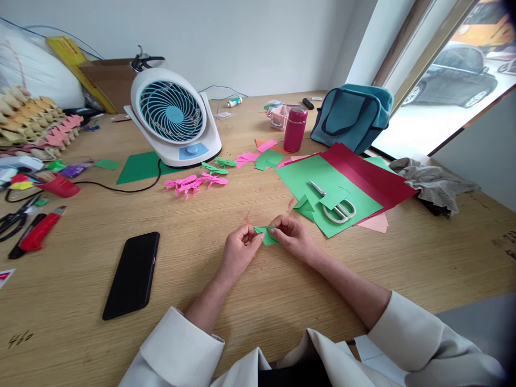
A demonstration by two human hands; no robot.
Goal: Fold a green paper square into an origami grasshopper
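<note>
A small folded piece of green paper [269, 239] is held between my two hands, just above the wooden table. My left hand [241, 248] pinches its left end with thumb and fingers. At its right end, my right hand [293, 237] grips it the same way. To the right, a folded green paper piece [305, 207] lies at the edge of a large light green sheet [294, 174]. White-handled scissors [341, 213] rest on that sheet, partly under a small green paper scrap [332, 200].
Pink paper cut-outs [193, 184] and green ones [215, 167] lie before a white fan [173, 115]. A black phone [132, 275] is at the left, near a red utility knife [40, 231]. A magenta flask [295, 130] and a teal bag [350, 118] stand behind red sheets [366, 180].
</note>
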